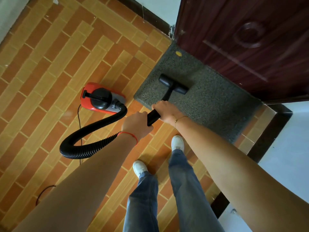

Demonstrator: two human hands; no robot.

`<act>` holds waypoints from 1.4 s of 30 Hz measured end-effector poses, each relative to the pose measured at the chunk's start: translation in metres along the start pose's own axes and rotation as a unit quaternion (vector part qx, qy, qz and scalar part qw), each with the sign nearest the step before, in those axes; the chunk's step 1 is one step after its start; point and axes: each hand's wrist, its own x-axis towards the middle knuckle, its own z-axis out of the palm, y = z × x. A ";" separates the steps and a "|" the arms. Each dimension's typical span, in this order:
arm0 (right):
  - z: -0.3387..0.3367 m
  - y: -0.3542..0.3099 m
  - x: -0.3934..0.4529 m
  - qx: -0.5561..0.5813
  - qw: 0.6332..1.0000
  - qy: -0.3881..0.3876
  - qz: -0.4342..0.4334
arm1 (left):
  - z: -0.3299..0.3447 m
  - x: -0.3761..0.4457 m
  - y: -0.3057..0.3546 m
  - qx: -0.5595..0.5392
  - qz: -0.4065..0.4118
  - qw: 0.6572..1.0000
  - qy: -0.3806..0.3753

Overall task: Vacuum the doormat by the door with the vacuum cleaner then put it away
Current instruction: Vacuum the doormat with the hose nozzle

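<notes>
While a person stands over it, seen from their own head looking down, the scene runs from largest thing to smallest.

Floor: orange and tan tiles (55, 52) laid in a brick pattern; everything below rests on it.
Door: dark red door (242, 47) at the upper right, closed or nearly so, its bottom edge along the mat's far edge.
Doormat: grey speckled doormat (209, 104), lying flat against the door, so it catches dirt at the threshold. A small yellow speck sits near its far left corner.
Vacuum cleaner: red and grey body (100, 99) on the tiles just beside the mat's left edge, likely parked close so the hose reaches.
Hose: black ribbed hose (87, 148) loops from the body round to the hands, slack.
Nozzle: black T-shaped nozzle (173, 85) flat on the mat, toward its left half, where suction can work.
Right hand: right hand (165, 111) is wrapped round the black tube, lower down, steering.
Left hand: left hand (136, 124) clasps the tube's upper end where the hose joins, steadying it.
Stage: vacuuming appears under way; putting away is not yet done.
</notes>
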 end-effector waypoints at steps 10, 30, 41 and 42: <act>-0.064 0.134 0.020 -0.005 1.000 0.003 0.005 | -0.061 0.093 0.103 -0.011 0.004 1.000 -0.001; -0.087 0.181 0.004 -0.016 1.000 -0.021 0.002 | -0.076 0.110 0.150 -0.027 0.020 0.999 -0.007; -0.021 0.096 -0.040 0.012 1.000 -0.023 0.010 | -0.021 0.025 0.098 0.012 0.034 0.999 -0.010; -0.013 0.084 -0.046 0.009 1.000 -0.021 0.012 | -0.014 0.015 0.092 0.016 0.036 0.999 -0.015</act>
